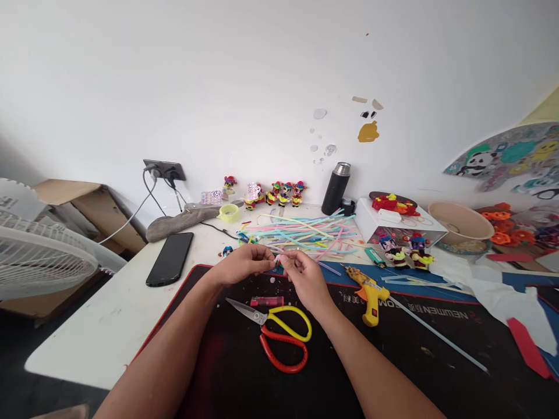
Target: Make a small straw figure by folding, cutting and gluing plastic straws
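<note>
Over the back edge of the black mat (236, 372), my left hand (244, 265) and my right hand (303, 276) meet fingertip to fingertip. Both pinch a small pink piece (278, 259) that shows some green; its shape is too small to make out. Scissors (286, 334) with one yellow and one red handle lie below my hands, beside a dark red lighter (267, 301). Right of my right hand rests a yellow glue gun (369, 297) with a long glue stick in its back. Colourful sticks (305, 230) are spread just behind my hands.
A black phone (170, 259) and a white fan (48, 259) are at left. Along the wall stand small figures (286, 194), yellow tape (229, 212) and a black thermos (336, 189). At right are a white box (371, 224), two more figures and a round bowl (460, 221).
</note>
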Action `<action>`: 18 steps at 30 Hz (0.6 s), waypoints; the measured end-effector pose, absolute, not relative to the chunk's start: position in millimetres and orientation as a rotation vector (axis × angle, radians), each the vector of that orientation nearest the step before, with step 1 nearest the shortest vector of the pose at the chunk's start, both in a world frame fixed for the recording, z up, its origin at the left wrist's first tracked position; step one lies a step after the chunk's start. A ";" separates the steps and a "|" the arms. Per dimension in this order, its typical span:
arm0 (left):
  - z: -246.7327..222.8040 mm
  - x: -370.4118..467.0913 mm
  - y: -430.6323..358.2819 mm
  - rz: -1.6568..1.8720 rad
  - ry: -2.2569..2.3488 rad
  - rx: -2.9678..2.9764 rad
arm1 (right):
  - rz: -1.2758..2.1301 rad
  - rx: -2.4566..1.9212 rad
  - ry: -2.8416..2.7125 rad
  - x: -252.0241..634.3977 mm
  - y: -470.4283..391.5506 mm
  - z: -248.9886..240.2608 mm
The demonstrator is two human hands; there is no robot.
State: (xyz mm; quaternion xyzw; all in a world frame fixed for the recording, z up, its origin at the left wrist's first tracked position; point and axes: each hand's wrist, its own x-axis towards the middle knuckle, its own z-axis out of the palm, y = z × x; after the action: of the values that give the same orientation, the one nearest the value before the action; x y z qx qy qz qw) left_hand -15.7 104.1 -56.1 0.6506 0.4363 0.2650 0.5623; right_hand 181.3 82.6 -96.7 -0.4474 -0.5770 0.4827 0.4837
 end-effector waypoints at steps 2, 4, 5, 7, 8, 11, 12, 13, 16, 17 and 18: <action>-56.0 -13.6 103.3 0.589 1.034 1.561 | 1.154 -1.091 -1.436 181.4 82.9 -98.8; -56.1 -12.4 102.7 0.573 1.038 1.581 | 1.130 -1.101 -1.469 181.9 83.5 -100.8; -56.2 -12.3 102.5 0.572 1.039 1.589 | 1.120 -1.109 -1.483 182.2 83.7 -101.5; -56.2 -12.5 102.3 0.576 1.035 1.597 | 1.106 -1.129 -1.507 182.8 84.1 -102.1; -56.0 -12.7 102.3 0.575 1.032 1.597 | 1.102 -1.140 -1.513 183.1 84.1 -102.0; -55.3 -13.0 102.4 0.577 1.038 1.595 | 1.091 -1.161 -1.520 183.7 83.8 -100.6; -55.1 -13.0 102.5 0.584 1.046 1.598 | 1.089 -1.167 -1.522 183.9 83.6 -99.9; -55.0 -12.9 102.6 0.596 1.055 1.602 | 1.087 -1.174 -1.525 184.0 83.5 -99.2; -55.4 -12.8 102.8 0.630 1.079 1.622 | 1.094 -1.192 -1.532 184.5 83.0 -97.2; -55.6 -12.9 102.8 0.635 1.080 1.629 | 1.101 -1.195 -1.531 184.6 83.0 -96.7; -55.7 -13.1 102.7 0.638 1.078 1.636 | 1.110 -1.196 -1.529 184.8 83.1 -96.4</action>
State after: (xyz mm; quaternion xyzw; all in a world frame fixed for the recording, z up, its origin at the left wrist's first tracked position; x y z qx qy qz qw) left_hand -13.1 102.7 -55.7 0.6807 0.4486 0.2654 0.5148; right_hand 184.8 83.1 -96.4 -0.4810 -0.6148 0.4464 0.4375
